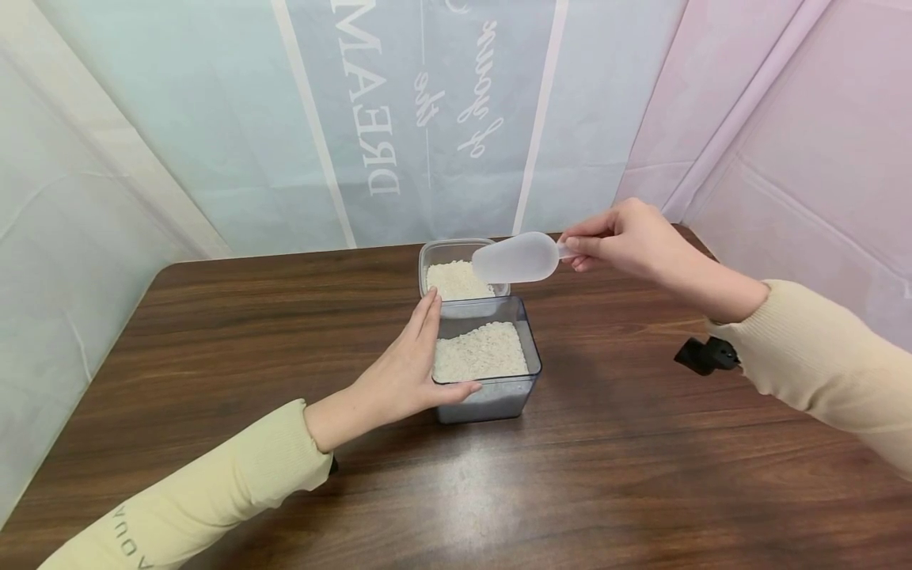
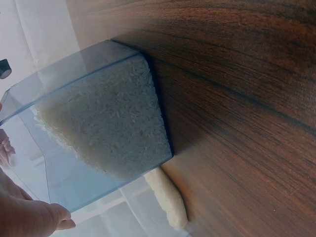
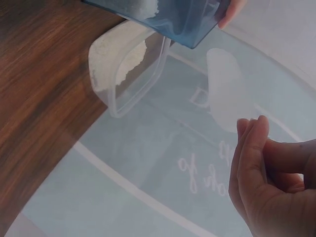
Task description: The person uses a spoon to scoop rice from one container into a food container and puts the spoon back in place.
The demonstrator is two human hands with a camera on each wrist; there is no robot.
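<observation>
In the head view, my left hand [image 1: 402, 364] rests against a blue-grey clear box [image 1: 492, 400], fingers extended along its left side and thumb at the front rim. White rice [image 2: 113, 118] is heaped unevenly inside the box. My right hand [image 1: 623, 237] pinches the handle of a frosted white scoop [image 1: 520, 257] between thumb and fingers. The scoop is held above and right of a smaller clear container [image 1: 427, 253], its mouth end overlapping that container in view. More rice [image 1: 459, 279] lies in the smaller container, which stands directly behind the box.
Both containers stand on a dark wood-grain table [image 1: 285, 317], near its back edge. Behind the table hangs a pale blue cloth [image 1: 442, 190] with mirrored lettering; whitish and pink cloth flanks the sides. A black device [image 1: 705, 356] sits at the right wrist.
</observation>
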